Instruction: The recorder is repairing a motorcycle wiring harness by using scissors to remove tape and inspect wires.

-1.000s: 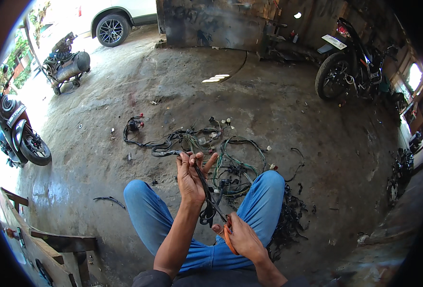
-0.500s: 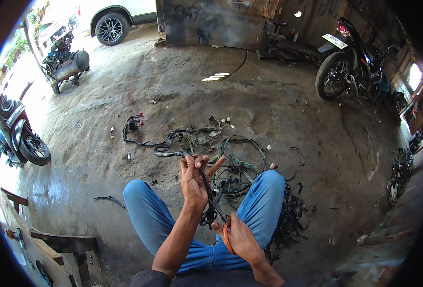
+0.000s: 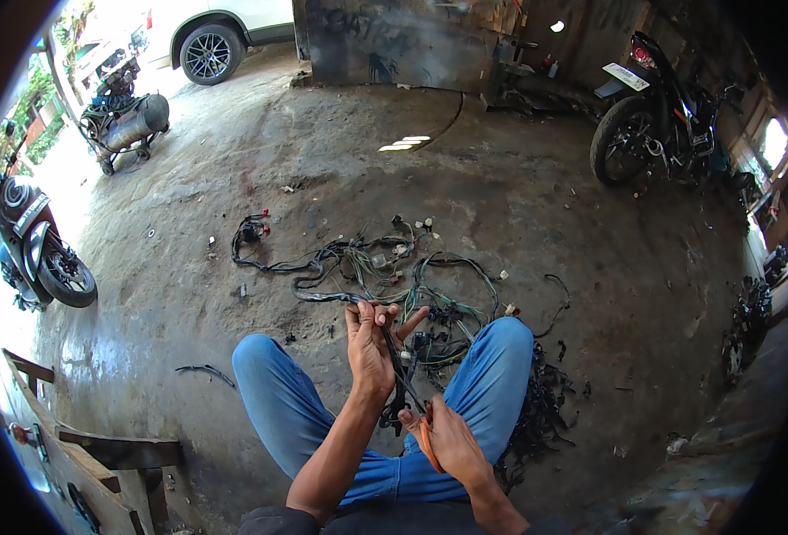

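A black-wrapped wiring harness (image 3: 323,297) spreads over the floor in front of me, with green wires and small white and red connectors. My left hand (image 3: 373,357) is closed around a dark length of it between my knees, the index finger stretched out. Lower and to the right, my right hand (image 3: 456,448) grips orange-handled scissors (image 3: 428,446). Their blades point up toward the held cable; whether they touch it, I cannot tell. Loose cable hangs below my left hand.
Black scraps of stripped wrapping (image 3: 545,406) lie beside my right knee. A wooden bench (image 3: 118,453) stands at the lower left. Motorbikes are parked at the left (image 3: 37,245) and far right (image 3: 644,134). An air compressor (image 3: 131,125) and a white car (image 3: 233,36) are farther back.
My left hand has come slightly nearer and to the right, drawing the harness section down with it. The right hand still holds the scissors, nearly in the same place.
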Tool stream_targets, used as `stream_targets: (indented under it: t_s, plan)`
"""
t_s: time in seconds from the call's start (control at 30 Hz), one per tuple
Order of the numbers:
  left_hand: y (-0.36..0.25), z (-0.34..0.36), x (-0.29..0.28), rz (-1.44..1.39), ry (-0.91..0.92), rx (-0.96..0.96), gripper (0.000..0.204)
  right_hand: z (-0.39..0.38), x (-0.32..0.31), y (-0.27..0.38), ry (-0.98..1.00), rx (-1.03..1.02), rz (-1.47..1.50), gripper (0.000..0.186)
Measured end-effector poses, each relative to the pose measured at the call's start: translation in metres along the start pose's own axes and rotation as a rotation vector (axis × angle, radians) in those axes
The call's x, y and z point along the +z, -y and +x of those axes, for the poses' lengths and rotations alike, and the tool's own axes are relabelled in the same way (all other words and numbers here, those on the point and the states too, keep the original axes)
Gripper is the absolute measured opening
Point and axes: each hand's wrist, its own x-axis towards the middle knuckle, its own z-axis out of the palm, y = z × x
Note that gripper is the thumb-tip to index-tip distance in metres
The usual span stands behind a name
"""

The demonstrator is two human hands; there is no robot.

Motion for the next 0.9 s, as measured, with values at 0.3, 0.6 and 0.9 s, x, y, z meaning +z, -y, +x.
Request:
stream_targets:
  t_s: [0.3,0.6,0.9]
  plan:
    - [0.002,-0.005,-0.005,0.005,-0.004,-0.035,0.013,0.002,-0.002,-0.003,0.067,0.064,0.09,0.077]
    - [0.005,-0.003,-0.007,0.021,-0.006,-0.073,0.013,0.008,0.007,-0.008,-0.015,0.027,0.106,0.077]
    - [0.003,-0.002,0.001,0.095,-0.028,-0.075,0.015,0.012,0.013,-0.023,0.087,0.153,0.302,0.086]
